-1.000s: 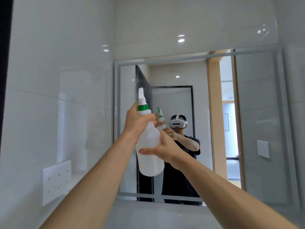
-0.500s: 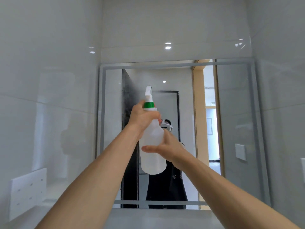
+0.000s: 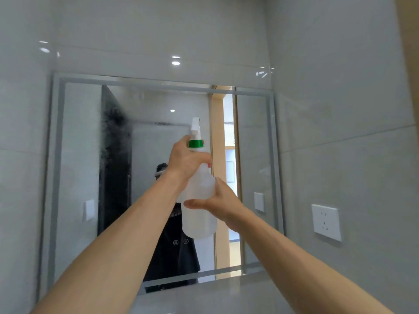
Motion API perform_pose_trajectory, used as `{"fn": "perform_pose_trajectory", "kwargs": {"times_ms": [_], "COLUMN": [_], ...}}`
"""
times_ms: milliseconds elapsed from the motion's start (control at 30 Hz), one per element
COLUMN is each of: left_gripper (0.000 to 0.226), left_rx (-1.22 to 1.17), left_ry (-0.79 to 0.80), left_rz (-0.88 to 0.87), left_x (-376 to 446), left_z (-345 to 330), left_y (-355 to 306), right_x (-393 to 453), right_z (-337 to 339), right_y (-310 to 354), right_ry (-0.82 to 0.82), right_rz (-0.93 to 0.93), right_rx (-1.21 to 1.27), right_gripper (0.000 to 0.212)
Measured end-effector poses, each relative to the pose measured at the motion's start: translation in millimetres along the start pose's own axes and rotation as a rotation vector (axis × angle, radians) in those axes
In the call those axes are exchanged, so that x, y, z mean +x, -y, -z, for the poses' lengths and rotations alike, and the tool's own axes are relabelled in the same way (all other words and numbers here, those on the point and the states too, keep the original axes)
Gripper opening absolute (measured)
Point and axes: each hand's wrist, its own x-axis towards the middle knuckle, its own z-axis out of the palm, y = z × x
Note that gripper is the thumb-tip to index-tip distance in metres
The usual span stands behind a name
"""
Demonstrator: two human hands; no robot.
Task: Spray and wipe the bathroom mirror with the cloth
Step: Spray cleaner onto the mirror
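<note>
Both hands' grip holds spray bottle [image 3: 199, 200] before mirror [image 3: 74, 155].

Translucent plastic spray bottle [image 3: 199, 200], glossy wall tiles [image 3: 158, 30], misted glass mirror [image 3: 79, 155].

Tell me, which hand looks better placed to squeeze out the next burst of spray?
Probably the left hand: it grips the spray bottle at its neck, just under the green collar and trigger. The right hand only steadies the bottle's body lower down, away from the trigger.
</note>
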Motion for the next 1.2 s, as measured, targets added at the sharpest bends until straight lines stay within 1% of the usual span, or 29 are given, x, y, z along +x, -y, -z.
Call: {"fn": "perform_pose_trajectory", "kwargs": {"times_ms": [133, 300, 433, 500, 600, 700, 767, 833, 900, 967, 1000, 1200], "left_gripper": [0.049, 0.053, 0.050, 0.047, 0.043, 0.040, 0.046, 0.056, 0.059, 0.054, 0.052, 0.040], "left_rx": [-0.023, -0.045, -0.083, -0.088, -0.061, -0.060, -0.091, -0.107, -0.124, -0.134, -0.141, -0.093], "left_ry": [0.025, 0.112, 0.148, 0.156, 0.146, 0.152, 0.205, 0.251, 0.267, 0.260, 0.253, 0.218], "left_rz": [0.025, -0.002, -0.008, 0.003, 0.016, 0.032, 0.062, 0.075, 0.071, 0.069, 0.079, 0.146], "left_x": [-0.9, -1.8, -4.7, -6.0, -8.5, -12.2, -14.1, -17.1, -22.9, -30.7, -34.5, -55.0], "left_z": [-28.8, -60.9, -86.7, -99.2, -117.6, -134.9, -143.5, -150.6, -156.9, -162.7, -165.5, -175.7], "left_y": [0.3, -1.8, -8.6, -11.2, -13.6, -15.1, -14.8, -13.3, -10.5, -5.9, -2.5, 25.4], "right_x": [-5.2, -13.9, -22.2, -26.3, -33.2, -39.0, -42.7, -47.5, -53.9, -60.7, -64.4, -83.6], "right_z": [24.4, 50.0, 74.1, 85.7, 100.6, 111.5, 117.1, 122.7, 127.8, 131.4, 132.2, 126.5], "right_y": [-13.8, -24.3, -28.4, -30.3, -35.8, -43.0, -48.3, -52.7, -57.2, -62.1, -65.0, -88.8], "right_ry": [-0.049, -0.126, -0.156, -0.166, -0.190, -0.219, -0.233, -0.249, -0.258, -0.249, -0.243, -0.213], "right_rz": [-0.037, -0.085, -0.092, -0.101, -0.126, -0.146, -0.163, -0.179, -0.205, -0.233, -0.246, -0.325], "right_rx": [-0.037, -0.062, -0.101, -0.096, -0.081, -0.074, -0.072, -0.084, -0.107, -0.119, -0.123, -0.148], "right_gripper": [0.071, 0.078, 0.080, 0.078, 0.069, 0.070, 0.070, 0.065, 0.070, 0.082, 0.084, 0.074]}}
